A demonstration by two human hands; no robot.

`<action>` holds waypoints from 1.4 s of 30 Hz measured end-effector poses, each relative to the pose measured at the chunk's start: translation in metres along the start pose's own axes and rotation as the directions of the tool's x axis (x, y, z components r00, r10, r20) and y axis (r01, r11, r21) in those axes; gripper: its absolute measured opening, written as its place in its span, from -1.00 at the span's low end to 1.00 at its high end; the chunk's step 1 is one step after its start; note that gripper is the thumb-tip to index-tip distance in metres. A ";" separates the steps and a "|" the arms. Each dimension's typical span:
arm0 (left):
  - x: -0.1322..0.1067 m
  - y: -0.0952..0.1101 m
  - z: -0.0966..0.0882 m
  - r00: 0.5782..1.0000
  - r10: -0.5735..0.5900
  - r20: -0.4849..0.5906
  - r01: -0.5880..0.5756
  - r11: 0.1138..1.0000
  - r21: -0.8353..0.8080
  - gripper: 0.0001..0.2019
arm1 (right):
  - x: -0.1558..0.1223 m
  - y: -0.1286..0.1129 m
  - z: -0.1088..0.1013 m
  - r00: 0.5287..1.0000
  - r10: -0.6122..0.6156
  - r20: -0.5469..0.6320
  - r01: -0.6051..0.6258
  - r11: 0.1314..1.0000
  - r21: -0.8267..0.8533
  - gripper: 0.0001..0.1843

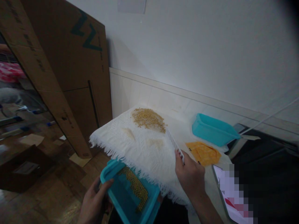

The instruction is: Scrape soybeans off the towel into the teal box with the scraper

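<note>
My left hand [95,197] is closed on the rim of a teal plastic basket [116,199], held tilted below the table edge. Soybeans [137,186] lie in a band inside it. My right hand [190,174] grips one end of a narrow white slotted strip, perhaps a comb [174,141]. Its far end is close to a spread pile of soybeans [148,119] on the white fringed cloth [135,149]. Two thin patches of fine beige grains [155,143] lie on the cloth nearer to me. The cloth's fringe hangs over the basket's far rim.
A second teal basket [212,129] stands at the back right, behind a crumpled orange-yellow cloth or bag [203,153]. A phone or tablet [230,193] lies at the right edge. On the left stands a tall cardboard box [70,62]; a wall [198,46] is behind the table.
</note>
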State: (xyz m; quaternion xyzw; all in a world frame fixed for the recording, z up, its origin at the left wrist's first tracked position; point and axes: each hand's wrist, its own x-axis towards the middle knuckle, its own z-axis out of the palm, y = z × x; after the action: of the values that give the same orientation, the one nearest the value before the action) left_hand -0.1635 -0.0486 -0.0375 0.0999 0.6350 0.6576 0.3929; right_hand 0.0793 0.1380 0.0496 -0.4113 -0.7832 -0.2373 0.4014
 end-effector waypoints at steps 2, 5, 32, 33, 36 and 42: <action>-0.002 0.002 0.000 0.999 -0.036 0.002 0.036 0.999 -0.026 -0.39 | 0.003 -0.011 0.005 0.998 -0.055 -0.009 0.055 0.998 0.000 -0.47; -0.004 0.004 0.001 0.999 -0.052 -0.004 0.052 0.998 -0.047 -0.36 | 0.011 -0.026 0.010 0.993 -0.118 -0.004 0.118 0.993 0.019 -0.51; -0.012 0.015 0.009 0.996 -0.082 -0.037 0.080 0.995 -0.053 -0.32 | 0.068 -0.138 0.070 0.950 -0.189 0.248 0.118 0.954 0.274 -0.73; -0.014 0.017 0.011 0.996 -0.081 -0.041 0.078 0.995 -0.061 -0.35 | 0.072 -0.133 0.070 0.952 -0.150 0.267 0.064 0.950 0.307 -0.73; -0.018 0.022 0.013 0.996 -0.065 -0.057 0.062 0.996 -0.058 -0.41 | 0.088 -0.104 0.063 0.955 0.021 0.297 -0.148 0.899 0.412 -0.70; -0.015 0.021 0.010 0.993 -0.114 -0.014 0.113 0.993 -0.040 -0.29 | 0.096 -0.026 0.040 0.785 0.102 0.611 -0.577 0.479 0.661 -0.50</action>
State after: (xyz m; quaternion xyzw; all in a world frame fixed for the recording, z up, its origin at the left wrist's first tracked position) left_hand -0.1550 -0.0481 -0.0112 0.0504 0.6297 0.6474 0.4265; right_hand 0.0077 0.1955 0.1050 -0.3729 -0.7713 0.3582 0.3711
